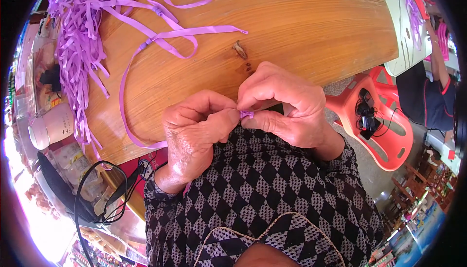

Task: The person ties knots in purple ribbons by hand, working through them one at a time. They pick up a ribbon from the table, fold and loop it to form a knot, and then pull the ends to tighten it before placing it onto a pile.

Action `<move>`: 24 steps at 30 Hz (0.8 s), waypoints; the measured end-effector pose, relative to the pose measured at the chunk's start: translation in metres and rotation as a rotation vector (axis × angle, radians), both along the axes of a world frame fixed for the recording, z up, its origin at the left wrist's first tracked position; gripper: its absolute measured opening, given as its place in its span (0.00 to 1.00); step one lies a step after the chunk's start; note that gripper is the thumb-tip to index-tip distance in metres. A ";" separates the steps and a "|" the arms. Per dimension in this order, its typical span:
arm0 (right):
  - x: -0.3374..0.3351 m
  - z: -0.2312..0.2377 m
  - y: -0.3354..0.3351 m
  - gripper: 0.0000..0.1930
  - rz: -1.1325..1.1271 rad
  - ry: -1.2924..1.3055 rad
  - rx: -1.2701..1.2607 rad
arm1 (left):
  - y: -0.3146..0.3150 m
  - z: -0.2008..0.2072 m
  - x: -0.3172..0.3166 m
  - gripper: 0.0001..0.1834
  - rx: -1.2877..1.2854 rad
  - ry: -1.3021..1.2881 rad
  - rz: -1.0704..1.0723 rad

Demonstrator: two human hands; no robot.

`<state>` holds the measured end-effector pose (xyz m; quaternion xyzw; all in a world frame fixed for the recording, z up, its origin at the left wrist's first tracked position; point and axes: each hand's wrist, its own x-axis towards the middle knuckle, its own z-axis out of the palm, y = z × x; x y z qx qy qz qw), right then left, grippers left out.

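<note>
My left hand [197, 128] and my right hand [287, 106] meet at the near edge of the wooden table, thumbs and forefingers closed in a pinch. Between the fingertips is a small bunched bit of purple ribbon [247, 114]; its exact form is mostly hidden by the fingers. A long purple ribbon [124, 106] runs from the table toward my left hand and passes behind it. Farther off, that ribbon loops across the tabletop, with a small knot [144, 45] on it and a loose end lying to the right.
A big heap of purple ribbons [80, 48] hangs over the table's left side. The wooden table [311, 38] has a dark knot mark. Right of it stands a red plastic stool [389, 143] with a black cable bundle [367, 116]. Another person's arm [438, 55] shows at far right; black cables [80, 194] hang left.
</note>
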<state>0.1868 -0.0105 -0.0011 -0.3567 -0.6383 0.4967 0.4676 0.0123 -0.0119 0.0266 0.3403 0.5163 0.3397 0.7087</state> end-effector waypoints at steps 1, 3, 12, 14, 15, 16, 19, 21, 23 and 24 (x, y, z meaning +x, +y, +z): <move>0.000 -0.001 0.000 0.09 0.002 0.001 -0.001 | -0.001 -0.001 0.000 0.01 -0.001 0.001 0.002; 0.001 -0.004 -0.001 0.10 0.013 0.018 0.009 | -0.002 -0.002 0.000 0.02 0.001 -0.041 0.018; 0.002 0.001 0.000 0.13 0.067 0.045 -0.075 | -0.002 0.000 -0.001 0.02 0.081 0.063 -0.022; 0.003 0.002 0.002 0.14 0.095 0.016 -0.041 | -0.002 0.000 -0.003 0.02 0.091 0.065 -0.023; 0.003 0.002 0.003 0.15 0.122 -0.013 -0.007 | -0.002 0.000 -0.004 0.02 0.100 0.066 -0.024; 0.003 0.001 0.003 0.15 0.122 -0.014 -0.007 | -0.001 0.000 -0.004 0.02 0.101 0.066 -0.024; 0.000 0.001 -0.001 0.16 0.092 0.058 -0.019 | 0.000 0.001 -0.002 0.02 0.108 0.058 0.044; -0.005 0.002 -0.003 0.16 -0.106 0.014 -0.005 | 0.001 0.002 0.000 0.02 0.064 0.068 0.016; -0.008 0.000 -0.001 0.17 -0.133 -0.070 0.110 | 0.000 0.003 0.002 0.02 0.044 0.054 0.007; -0.008 -0.001 0.000 0.17 -0.158 -0.155 0.225 | 0.000 0.004 0.003 0.02 0.024 0.040 0.001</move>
